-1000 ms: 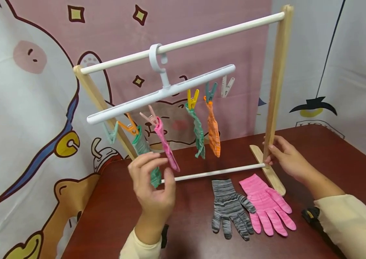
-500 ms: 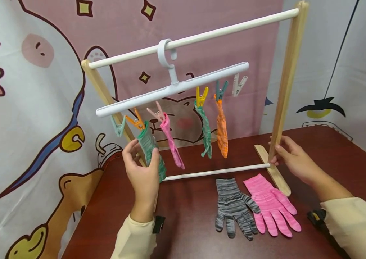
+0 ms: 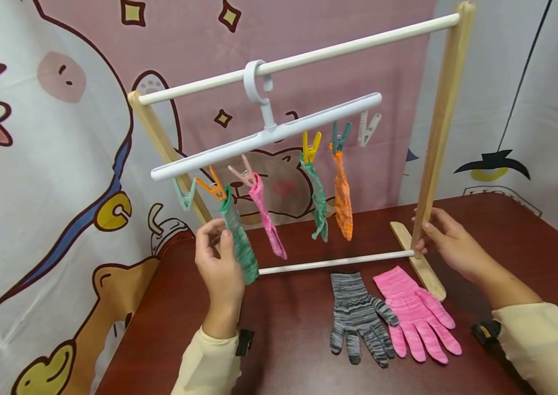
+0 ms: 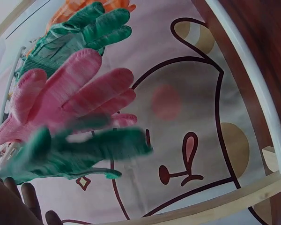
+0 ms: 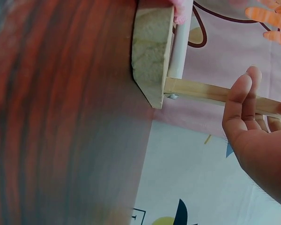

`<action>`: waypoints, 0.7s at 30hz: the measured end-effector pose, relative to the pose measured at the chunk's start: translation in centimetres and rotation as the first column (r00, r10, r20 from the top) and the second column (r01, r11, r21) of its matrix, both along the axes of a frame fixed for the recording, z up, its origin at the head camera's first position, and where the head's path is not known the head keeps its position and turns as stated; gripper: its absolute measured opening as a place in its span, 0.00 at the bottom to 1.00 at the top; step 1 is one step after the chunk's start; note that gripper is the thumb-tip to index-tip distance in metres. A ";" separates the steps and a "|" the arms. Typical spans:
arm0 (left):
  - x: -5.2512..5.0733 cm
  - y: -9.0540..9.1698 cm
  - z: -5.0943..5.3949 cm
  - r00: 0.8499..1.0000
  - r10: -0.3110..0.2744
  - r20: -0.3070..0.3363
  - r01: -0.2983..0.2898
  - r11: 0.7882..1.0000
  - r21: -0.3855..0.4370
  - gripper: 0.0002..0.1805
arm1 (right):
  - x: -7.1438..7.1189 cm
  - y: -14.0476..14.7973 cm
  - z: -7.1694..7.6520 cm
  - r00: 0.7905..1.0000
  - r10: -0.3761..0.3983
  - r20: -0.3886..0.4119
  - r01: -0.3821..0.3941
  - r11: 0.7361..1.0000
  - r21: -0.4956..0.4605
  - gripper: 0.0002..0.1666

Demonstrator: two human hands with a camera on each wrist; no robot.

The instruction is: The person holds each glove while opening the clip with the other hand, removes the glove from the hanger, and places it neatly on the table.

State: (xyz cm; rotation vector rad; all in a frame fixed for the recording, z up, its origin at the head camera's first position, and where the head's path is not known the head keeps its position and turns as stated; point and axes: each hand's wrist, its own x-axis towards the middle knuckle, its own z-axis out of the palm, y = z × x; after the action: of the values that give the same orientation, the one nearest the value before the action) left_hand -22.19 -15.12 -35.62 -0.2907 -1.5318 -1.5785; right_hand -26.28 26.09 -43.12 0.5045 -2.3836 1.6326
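My left hand (image 3: 220, 269) is beside a hanging green glove (image 3: 240, 238), fingers loosely bent and thumb close to the cloth; whether they touch is unclear. In the left wrist view its fingertips (image 4: 30, 199) sit just below that glove (image 4: 98, 145), which is blurred. My right hand (image 3: 449, 241) holds the lower part of the right wooden post (image 3: 440, 131) of a drying rack. A white hanger (image 3: 279, 133) hooks over the top bar, carrying the green glove on an orange clip (image 3: 214, 185), a pink glove (image 3: 270, 225), another green glove (image 3: 316, 197) and an orange glove (image 3: 342, 197).
A grey striped glove (image 3: 358, 307) and a pink glove (image 3: 419, 312) lie overlapping on the dark red table (image 3: 288, 334). Bare clips, mint (image 3: 186, 196) and white (image 3: 367, 130), hang at the hanger's ends. A white lower bar (image 3: 338, 263) spans the rack; a cartoon cloth stands behind.
My left hand moved left to the green glove and had it between thumb and fingers half a second ago; the glove now hangs slightly right of the thumb. The right hand still grips the post.
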 end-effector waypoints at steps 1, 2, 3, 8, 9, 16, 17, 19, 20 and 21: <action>0.0 0.0 0.0 0.999 -0.037 -0.026 0.038 0.999 0.018 0.09 | 0.0 -0.1 0.0 1.000 0.002 0.000 -0.002 1.000 -0.005 0.17; 0.1 0.0 0.0 0.997 -0.064 -0.044 0.066 0.997 0.031 0.10 | 0.0 -0.1 0.0 1.000 0.005 -0.001 -0.005 1.000 -0.007 0.16; 0.0 0.0 -0.1 0.996 -0.079 -0.046 0.081 0.996 0.042 0.11 | -0.1 -0.1 -0.1 1.000 0.007 -0.001 -0.007 1.000 -0.009 0.16; -0.5 -0.3 0.0 0.992 -0.076 0.099 0.070 0.996 0.059 0.15 | -0.2 0.0 -0.1 1.000 0.001 -0.004 -0.001 1.000 0.000 0.17; -0.6 -0.4 0.0 0.986 -0.087 0.141 0.079 0.995 0.064 0.17 | -0.2 0.1 -0.1 1.000 0.000 0.000 0.000 1.000 0.001 0.17; -0.6 -0.8 -0.2 0.936 -0.235 0.263 0.227 0.972 0.061 0.30 | -0.2 0.0 -0.1 1.000 0.004 0.018 -0.004 1.000 0.002 0.17; -0.5 -0.7 -0.2 0.935 -0.248 0.254 0.242 0.969 0.054 0.30 | -0.2 0.0 -0.1 1.000 0.003 0.015 -0.003 1.000 0.001 0.16; -0.5 -0.6 -0.3 0.938 -0.261 0.227 0.260 0.965 0.034 0.30 | -0.2 0.0 -0.2 1.000 0.002 0.012 -0.002 1.000 -0.002 0.16; -0.5 -0.6 -0.4 0.942 -0.264 0.209 0.265 0.964 0.023 0.30 | -0.2 0.0 -0.2 1.000 0.002 0.011 -0.001 1.000 -0.004 0.16; -0.5 -0.5 -0.4 0.945 -0.269 0.188 0.271 0.962 0.013 0.30 | -0.2 0.0 -0.2 1.000 0.002 0.011 -0.002 1.000 -0.005 0.16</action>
State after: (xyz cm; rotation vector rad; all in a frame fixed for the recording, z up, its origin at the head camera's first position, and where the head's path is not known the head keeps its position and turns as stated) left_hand -22.68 -15.62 -36.02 -0.3811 -1.7036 -1.8551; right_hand -26.44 26.13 -43.37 0.4982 -2.3869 1.6454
